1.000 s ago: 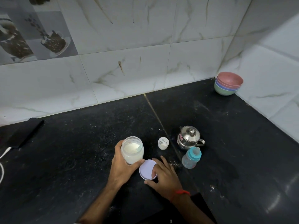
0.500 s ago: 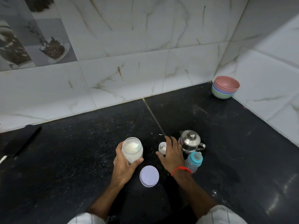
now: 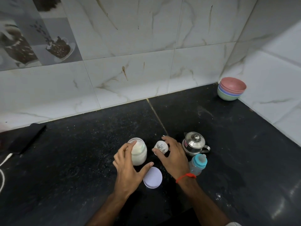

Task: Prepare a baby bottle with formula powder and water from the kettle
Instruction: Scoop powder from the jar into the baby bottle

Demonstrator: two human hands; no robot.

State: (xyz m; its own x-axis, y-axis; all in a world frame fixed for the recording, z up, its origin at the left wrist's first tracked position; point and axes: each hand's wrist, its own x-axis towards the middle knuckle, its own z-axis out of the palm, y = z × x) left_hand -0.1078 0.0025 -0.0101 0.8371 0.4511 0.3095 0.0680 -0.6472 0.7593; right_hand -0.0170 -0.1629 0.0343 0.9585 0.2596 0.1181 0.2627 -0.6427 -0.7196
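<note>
- Baby bottle (image 3: pixel 197 165) standing on the black counter (image 3: pixel 81 160), low and to the right, just in front of the steel kettle (image 3: pixel 194 143)
- Blue teat cap still on the bottle, and looks dry and clear inside, so no powder and no water in it yet, at a guess
- Kettle shut with its lid on, not lifted, not tipped
- Jar of white powder (image 3: pixel 138 152) standing open, well to the left of the bottle, about half full
- Round pale lid (image 3: pixel 153 177) lying flat on the counter, just in front of the jar, so the jar-opening step looks done
- Left hand (image 3: pixel 128 167) wrapped round the jar, fingers curled over the far side near the rim, thumb stuck out toward the lid
- Right hand (image 3: pixel 172 155) pinching a small white cup-like thing (image 3: pixel 161 146) between thumb and fingers, between the jar and the kettle
- Hard to tell what the small white thing is: maybe a scoop or a little cap, with a dark speckled print on it
- Red thread (image 3: pixel 185 176) tied round the right wrist
- Still to do, by the look of it: take the top off the bottle, scoop powder in, pour water from the kettle, close it up
- So only at the start, with most of the job left
- Farther off: a stack of colored bowls (image 3: pixel 231 91) in the far right corner, a dark phone (image 3: pixel 26 139) with a white cable (image 3: pixel 4 162) at the left edge, white marble-look tiles (image 3: pixel 130 79) behind
</note>
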